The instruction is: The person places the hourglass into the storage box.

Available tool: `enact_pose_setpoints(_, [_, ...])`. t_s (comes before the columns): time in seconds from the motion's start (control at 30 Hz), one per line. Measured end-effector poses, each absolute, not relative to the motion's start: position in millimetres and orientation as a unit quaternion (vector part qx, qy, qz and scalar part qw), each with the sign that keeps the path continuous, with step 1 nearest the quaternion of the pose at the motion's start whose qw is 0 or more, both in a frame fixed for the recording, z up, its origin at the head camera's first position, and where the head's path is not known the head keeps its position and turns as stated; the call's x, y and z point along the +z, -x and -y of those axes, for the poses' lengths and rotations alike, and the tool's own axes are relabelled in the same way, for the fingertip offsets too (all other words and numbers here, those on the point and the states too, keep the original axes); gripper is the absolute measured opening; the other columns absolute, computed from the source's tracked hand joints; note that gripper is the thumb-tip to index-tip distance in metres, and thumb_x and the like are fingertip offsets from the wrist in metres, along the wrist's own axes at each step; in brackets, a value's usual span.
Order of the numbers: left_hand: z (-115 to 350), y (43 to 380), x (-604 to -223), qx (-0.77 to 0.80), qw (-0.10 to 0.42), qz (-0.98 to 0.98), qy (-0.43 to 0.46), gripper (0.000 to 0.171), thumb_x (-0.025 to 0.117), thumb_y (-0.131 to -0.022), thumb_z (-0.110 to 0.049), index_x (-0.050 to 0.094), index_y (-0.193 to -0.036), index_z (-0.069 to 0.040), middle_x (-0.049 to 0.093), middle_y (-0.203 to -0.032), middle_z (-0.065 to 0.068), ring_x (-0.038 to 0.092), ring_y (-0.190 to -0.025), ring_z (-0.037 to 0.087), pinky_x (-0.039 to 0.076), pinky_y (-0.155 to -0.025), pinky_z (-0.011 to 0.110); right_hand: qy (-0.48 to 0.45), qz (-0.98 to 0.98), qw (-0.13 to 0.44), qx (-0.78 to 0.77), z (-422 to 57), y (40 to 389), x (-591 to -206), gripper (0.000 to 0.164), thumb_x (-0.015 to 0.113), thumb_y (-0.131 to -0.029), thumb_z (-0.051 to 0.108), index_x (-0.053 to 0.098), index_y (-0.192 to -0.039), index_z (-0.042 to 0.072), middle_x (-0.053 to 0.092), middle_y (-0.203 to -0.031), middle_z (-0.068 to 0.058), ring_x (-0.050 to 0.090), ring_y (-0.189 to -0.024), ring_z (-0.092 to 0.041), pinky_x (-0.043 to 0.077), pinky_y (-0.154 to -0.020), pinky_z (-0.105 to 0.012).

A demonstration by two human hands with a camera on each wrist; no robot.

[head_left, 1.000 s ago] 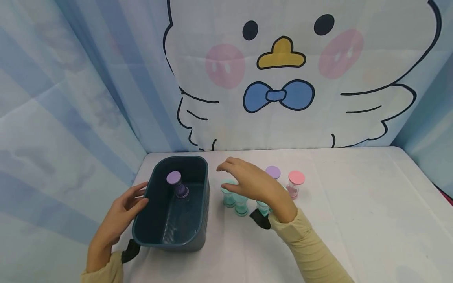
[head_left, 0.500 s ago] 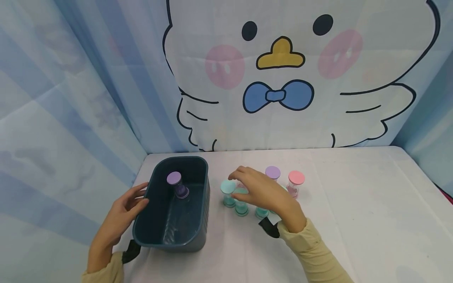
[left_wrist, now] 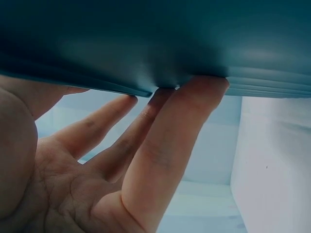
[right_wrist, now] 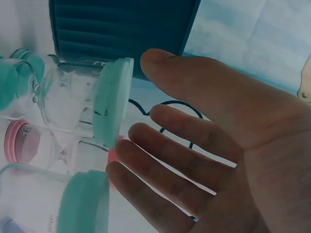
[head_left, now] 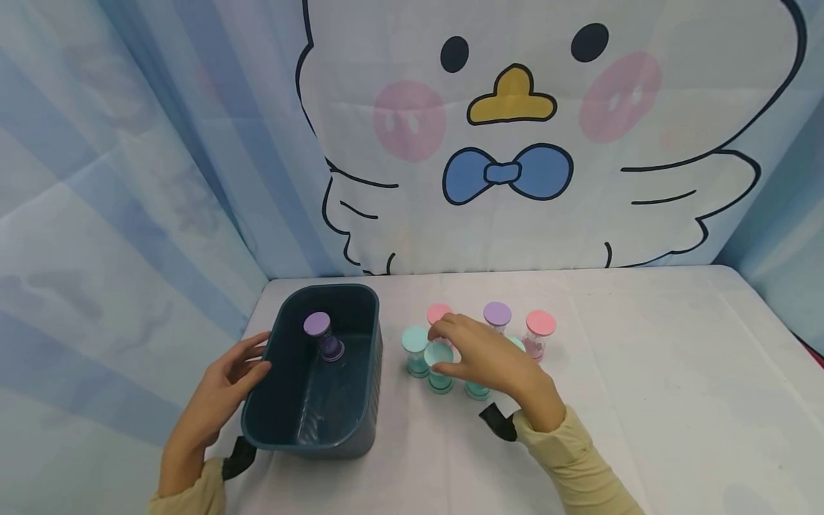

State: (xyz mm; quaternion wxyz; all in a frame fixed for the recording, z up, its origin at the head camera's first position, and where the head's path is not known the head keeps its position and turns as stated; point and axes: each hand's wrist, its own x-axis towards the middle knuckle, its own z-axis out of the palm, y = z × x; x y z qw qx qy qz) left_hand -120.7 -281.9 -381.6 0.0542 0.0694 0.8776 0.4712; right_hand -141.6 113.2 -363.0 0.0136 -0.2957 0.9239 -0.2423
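My left hand (head_left: pixel 222 393) touches the left side of a dark blue-green bin (head_left: pixel 367 400); in the left wrist view its fingers (left_wrist: pixel 160 145) lie against the outer wall. A purple sand timer (head_left: pixel 331 347) stands in the bin. With fingers spread and nothing between them, my right hand (head_left: pixel 492 354) hovers over a cluster of sand timers. Nearest its fingertips is a teal sand timer (head_left: pixel 440 355), its cap (right_wrist: pixel 114 104) just short of the thumb in the right wrist view. Another teal sand timer (head_left: pixel 415 342) stands to its left. Behind is a pink sand timer (head_left: pixel 438 312).
Farther right stand a purple sand timer (head_left: pixel 498 314) and a pink sand timer (head_left: pixel 539 325). My right hand partly covers another teal sand timer (head_left: pixel 477 390). A white cloth covers the table (head_left: pixel 676 386); a printed curtain (head_left: pixel 515 236) hangs behind it.
My right hand has moved right and slightly down, from near the bin to above the teal sand timers, uncovering the pink one behind. My left hand and the bin stay put.
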Motion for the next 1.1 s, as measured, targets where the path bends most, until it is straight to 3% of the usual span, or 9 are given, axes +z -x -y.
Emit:
enact_pose_setpoints(0.7, [281, 121, -381, 0.475, 0.051, -0.875, -0.072, 0.058, 0.053, -0.104, -0.028, 0.033, -0.154, -0.008, 0.045, -0.146, 0.023, 0.048, -0.107, -0.019, 0.044, -0.087, 0.01, 0.311, -0.915, 0.004, -0.256, -115, 145, -383, 0.034, 0.083, -0.081, 0.014, 0.065, -0.109, 0.007, 0.061, -0.099, 0.001, 0.058, -0.085, -0.012, 0.051, -0.077, -0.025])
enact_pose_setpoints(1.1, [281, 121, -382, 0.467, 0.051, -0.88, -0.066, 0.058, 0.054, -0.104, -0.031, 0.033, -0.154, -0.009, 0.045, -0.147, 0.023, 0.047, -0.107, -0.019, 0.044, -0.087, 0.01, 0.311, -0.916, 0.004, -0.254, -114, 145, -380, 0.033, 0.083, -0.081, 0.015, 0.069, -0.11, 0.007, 0.064, -0.102, 0.0, 0.06, -0.086, -0.012, 0.053, -0.078, -0.025])
